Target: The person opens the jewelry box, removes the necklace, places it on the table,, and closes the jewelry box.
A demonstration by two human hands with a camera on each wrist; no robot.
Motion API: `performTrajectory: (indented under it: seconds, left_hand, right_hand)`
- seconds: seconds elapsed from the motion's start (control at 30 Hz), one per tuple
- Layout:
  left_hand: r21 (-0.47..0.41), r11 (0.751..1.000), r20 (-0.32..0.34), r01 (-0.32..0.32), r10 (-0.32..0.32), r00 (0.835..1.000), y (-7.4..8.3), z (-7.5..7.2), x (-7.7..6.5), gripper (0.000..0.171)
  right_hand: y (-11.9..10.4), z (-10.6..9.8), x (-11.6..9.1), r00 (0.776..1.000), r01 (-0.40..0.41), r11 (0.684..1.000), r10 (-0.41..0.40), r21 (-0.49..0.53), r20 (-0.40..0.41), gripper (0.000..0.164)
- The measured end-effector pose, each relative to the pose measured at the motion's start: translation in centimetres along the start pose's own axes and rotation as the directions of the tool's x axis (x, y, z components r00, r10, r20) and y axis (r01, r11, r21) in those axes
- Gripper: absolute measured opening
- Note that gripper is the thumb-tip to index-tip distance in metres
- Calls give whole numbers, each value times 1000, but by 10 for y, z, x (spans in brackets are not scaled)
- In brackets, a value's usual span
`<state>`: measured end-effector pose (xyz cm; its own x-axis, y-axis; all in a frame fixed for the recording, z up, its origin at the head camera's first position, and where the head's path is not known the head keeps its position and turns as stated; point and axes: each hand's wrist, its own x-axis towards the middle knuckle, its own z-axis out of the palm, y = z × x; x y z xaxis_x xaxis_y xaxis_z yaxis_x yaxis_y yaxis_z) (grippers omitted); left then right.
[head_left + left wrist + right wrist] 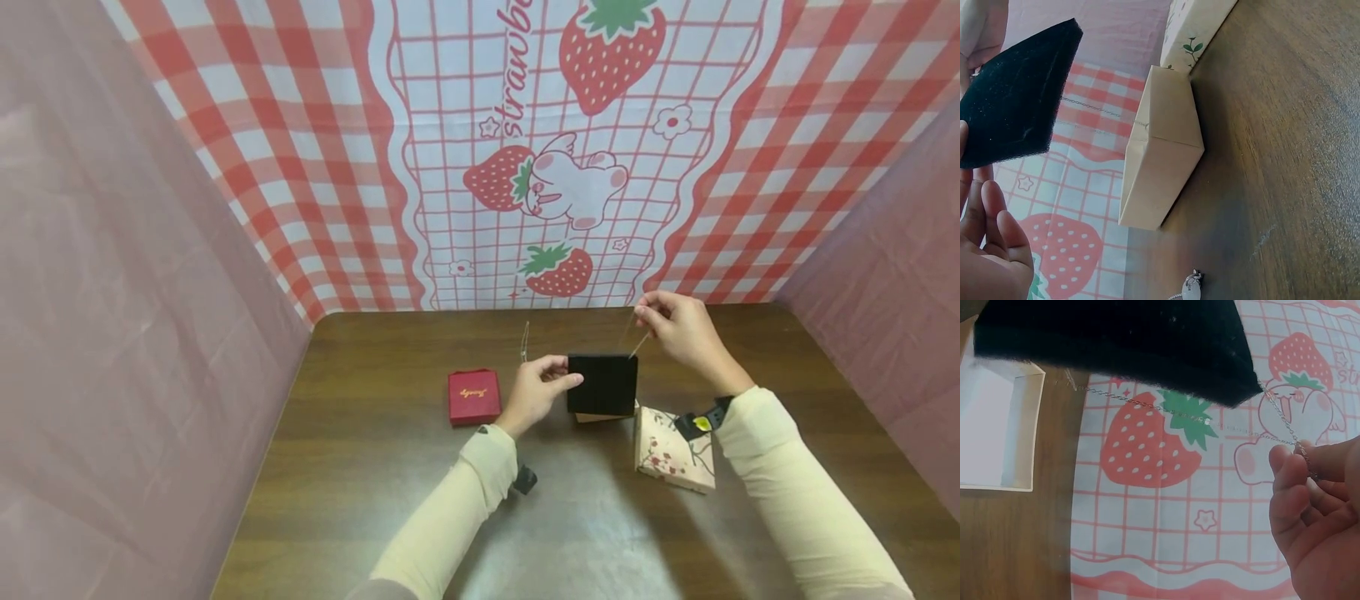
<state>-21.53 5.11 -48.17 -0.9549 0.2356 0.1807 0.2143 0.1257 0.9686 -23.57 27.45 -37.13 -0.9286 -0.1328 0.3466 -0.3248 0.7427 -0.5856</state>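
My left hand [534,392] pinches a black velvet pad [602,385] by its left edge, holding it tilted above the table. Between the right hand's [681,329] thumb and forefinger is a thin silver chain [1282,415]. That chain runs from the pad's corner to the fingertips, and a further stretch hangs across behind the pad in the right wrist view. Under the pad stands a cream open-topped box base [1172,131], mostly hidden in the head view. A floral box lid [675,450] lies beside it, below the right wrist.
Left of the left hand sits a dark red box [474,397] with gold lettering. Another thin chain [524,343] lies behind that hand; a silver tag [1191,289] shows in the left wrist view. A strawberry-print cloth [525,167] hangs behind the wooden table [360,467].
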Motion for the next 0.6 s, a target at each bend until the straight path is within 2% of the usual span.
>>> performTrajectory:
  seconds: [0.33,0.6]
  left_hand:
    - [35,999,40,29,-30,999,1,-1,-2,26]
    - [17,1000,39,-1,0,999,0,-3,-4,27]
  right_hand:
    - [1,2,7,998,16,1000,-16,-5,-58,17]
    - [-2,-3,13,998,-25,1000,25,-3,-53,21]
